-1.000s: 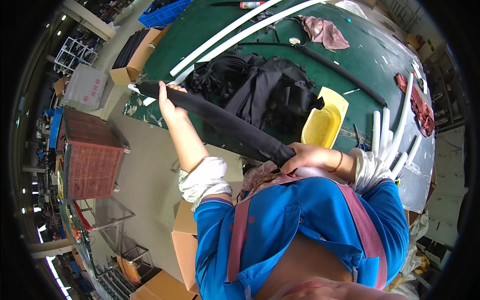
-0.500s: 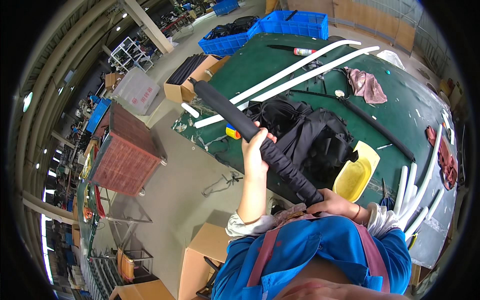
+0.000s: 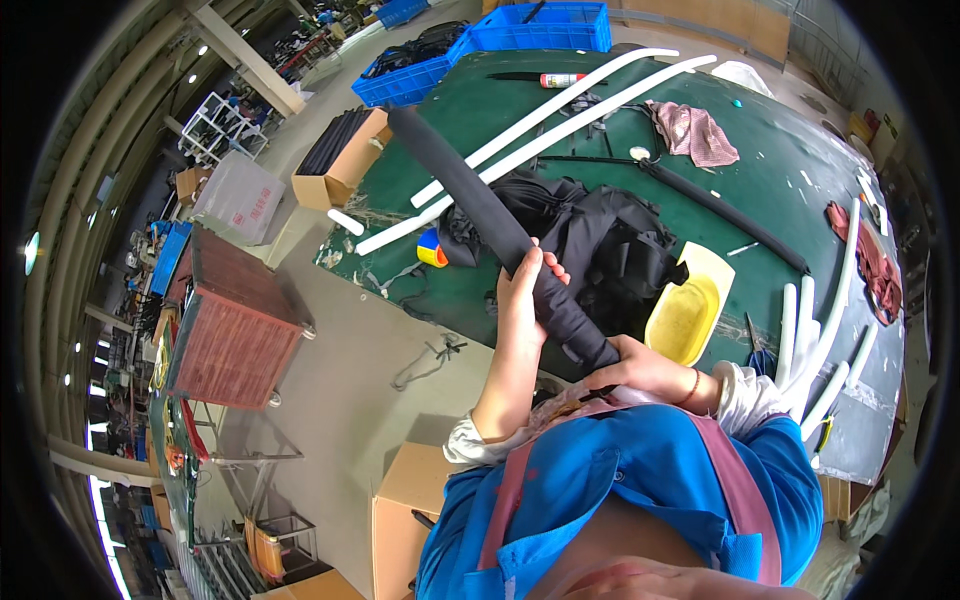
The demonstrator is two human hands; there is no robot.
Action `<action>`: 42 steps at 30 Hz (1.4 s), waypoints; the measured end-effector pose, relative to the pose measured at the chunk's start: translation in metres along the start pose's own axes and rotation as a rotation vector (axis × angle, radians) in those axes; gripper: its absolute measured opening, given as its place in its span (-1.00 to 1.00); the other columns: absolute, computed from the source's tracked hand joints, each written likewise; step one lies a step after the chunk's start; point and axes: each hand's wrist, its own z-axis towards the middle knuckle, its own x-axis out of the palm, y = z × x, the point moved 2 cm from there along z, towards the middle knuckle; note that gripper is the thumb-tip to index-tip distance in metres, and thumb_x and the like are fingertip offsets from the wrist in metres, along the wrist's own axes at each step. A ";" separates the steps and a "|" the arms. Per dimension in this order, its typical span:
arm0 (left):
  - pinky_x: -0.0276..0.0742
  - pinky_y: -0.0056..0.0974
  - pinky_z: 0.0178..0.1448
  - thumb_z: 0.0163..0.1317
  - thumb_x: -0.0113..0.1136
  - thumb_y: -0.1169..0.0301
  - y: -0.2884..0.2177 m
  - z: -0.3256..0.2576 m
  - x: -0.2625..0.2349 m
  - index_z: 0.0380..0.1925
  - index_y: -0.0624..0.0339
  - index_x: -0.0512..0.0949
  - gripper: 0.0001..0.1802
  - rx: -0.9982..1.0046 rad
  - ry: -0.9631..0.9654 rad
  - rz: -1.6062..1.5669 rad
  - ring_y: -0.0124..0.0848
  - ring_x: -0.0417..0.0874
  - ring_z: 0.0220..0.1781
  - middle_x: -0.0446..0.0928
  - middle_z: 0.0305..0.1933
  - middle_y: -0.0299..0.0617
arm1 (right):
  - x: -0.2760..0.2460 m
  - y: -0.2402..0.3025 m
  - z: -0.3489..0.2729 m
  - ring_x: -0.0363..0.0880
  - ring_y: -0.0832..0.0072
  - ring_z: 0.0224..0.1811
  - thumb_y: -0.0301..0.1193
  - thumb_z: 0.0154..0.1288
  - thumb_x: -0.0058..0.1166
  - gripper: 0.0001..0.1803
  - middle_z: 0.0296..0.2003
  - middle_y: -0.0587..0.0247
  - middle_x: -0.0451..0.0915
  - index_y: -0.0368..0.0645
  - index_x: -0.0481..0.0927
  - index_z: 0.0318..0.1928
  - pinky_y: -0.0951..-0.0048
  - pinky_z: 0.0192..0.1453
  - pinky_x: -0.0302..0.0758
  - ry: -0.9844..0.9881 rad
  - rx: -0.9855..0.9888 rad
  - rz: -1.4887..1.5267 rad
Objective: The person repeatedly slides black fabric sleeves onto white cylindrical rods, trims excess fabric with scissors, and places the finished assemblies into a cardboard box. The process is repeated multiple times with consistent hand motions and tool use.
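A long black rod with cloth wrapped about its lower part slants up and to the left before my body. My left hand is closed round its wrapped middle, thumb lying along the top. Around the lower end curl the fingers of my right hand, partly hiding that end. Just beyond the rod, a loose heap of black fabric lies on the green table. A yellow plastic tray sits right of the heap, close to my right hand.
Two long white tubes lie beyond the rod; shorter white tubes cluster at right beside scissors. Another black rod rests farther back. Cardboard boxes and a reddish-brown cart stand on the floor at left.
My view has shifted, so the table and its things sit higher and farther left. The rod now points up more steeply, and my hands appear slightly closer together, both still gripping it.
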 end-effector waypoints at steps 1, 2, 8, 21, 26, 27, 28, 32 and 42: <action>0.59 -0.28 -0.25 0.17 0.29 0.41 0.003 -0.003 0.002 0.04 0.27 0.32 -0.52 0.007 0.006 0.035 -0.40 0.57 -0.41 0.50 -0.36 -0.17 | -0.002 -0.004 0.001 0.60 0.51 -0.36 -0.42 0.01 0.26 -0.68 -0.36 0.20 0.64 -0.38 0.59 -0.23 0.54 -0.19 0.53 -0.017 -0.008 -0.002; 0.58 -0.27 -0.25 0.16 0.30 0.41 0.005 -0.006 0.005 0.06 0.29 0.30 -0.48 0.014 0.012 0.070 -0.40 0.57 -0.41 0.50 -0.37 -0.16 | -0.005 -0.010 0.004 0.60 0.51 -0.36 -0.43 0.00 0.26 -0.68 -0.36 0.20 0.64 -0.38 0.59 -0.24 0.54 -0.19 0.53 -0.034 -0.016 -0.005; 0.60 -0.23 -0.20 0.17 0.28 0.43 0.022 -0.023 0.005 0.09 0.28 0.27 -0.47 -0.070 0.032 0.094 -0.36 0.58 -0.38 0.50 -0.35 -0.17 | -0.009 -0.015 0.003 0.58 0.51 -0.39 -0.40 -0.01 0.27 -0.70 -0.41 0.21 0.62 -0.35 0.59 -0.28 0.53 -0.22 0.51 -0.117 -0.040 -0.018; 0.54 -0.20 -0.04 0.20 0.23 0.36 0.046 -0.029 0.004 0.14 0.23 0.29 -0.46 -0.204 0.227 0.092 -0.30 0.57 -0.22 0.51 -0.27 -0.18 | -0.016 -0.008 0.014 0.54 0.60 -0.45 -0.13 0.16 0.25 -0.58 -0.41 0.33 0.56 -0.26 0.55 -0.21 0.59 -0.39 0.50 -0.065 -0.179 0.022; 0.53 -0.15 -0.05 0.18 0.14 0.40 0.038 -0.034 0.008 0.11 0.23 0.30 -0.52 -0.226 0.286 0.089 -0.31 0.53 -0.23 0.46 -0.28 -0.19 | -0.083 0.008 0.036 0.61 0.39 -0.21 0.31 0.27 -0.21 -0.14 -0.22 0.07 0.61 -0.33 0.52 0.03 0.37 -0.13 0.57 0.112 -0.324 -0.202; 0.53 -0.14 -0.05 0.17 0.14 0.42 0.039 -0.035 0.012 0.09 0.23 0.31 -0.53 -0.239 0.328 0.071 -0.30 0.54 -0.24 0.46 -0.28 -0.17 | -0.087 0.038 0.036 0.60 0.31 -0.09 0.36 0.25 -0.28 -0.07 -0.14 -0.03 0.60 -0.32 0.44 0.12 0.34 -0.02 0.54 0.082 -0.322 -0.206; 0.52 -0.14 -0.04 0.17 0.14 0.42 0.039 -0.039 0.019 0.07 0.24 0.31 -0.54 -0.264 0.364 0.071 -0.29 0.54 -0.24 0.47 -0.30 -0.15 | -0.094 0.055 0.042 0.58 0.29 0.00 0.28 0.35 -0.37 -0.13 0.00 -0.01 0.55 -0.31 0.31 0.22 0.33 0.05 0.51 0.005 -0.338 -0.132; 0.49 -0.13 0.00 0.15 0.16 0.45 0.053 -0.053 0.033 0.04 0.21 0.33 -0.57 -0.419 0.443 0.079 -0.27 0.54 -0.20 0.48 -0.26 -0.12 | -0.070 0.137 0.081 0.60 0.36 -0.05 0.09 0.36 -0.10 -0.29 -0.08 -0.03 0.60 -0.34 0.33 0.17 0.26 0.00 0.57 0.122 -0.415 0.136; 0.57 -0.20 -0.09 0.11 0.30 0.41 0.041 -0.042 0.048 -0.11 0.24 0.40 -0.62 -0.276 0.293 0.054 -0.32 0.61 -0.28 0.49 -0.41 -0.21 | -0.042 0.164 0.120 0.45 0.54 -0.55 -0.27 -0.04 0.21 -0.57 -0.47 0.26 0.52 -0.34 0.50 -0.22 0.51 -0.47 0.42 -0.475 -0.580 0.012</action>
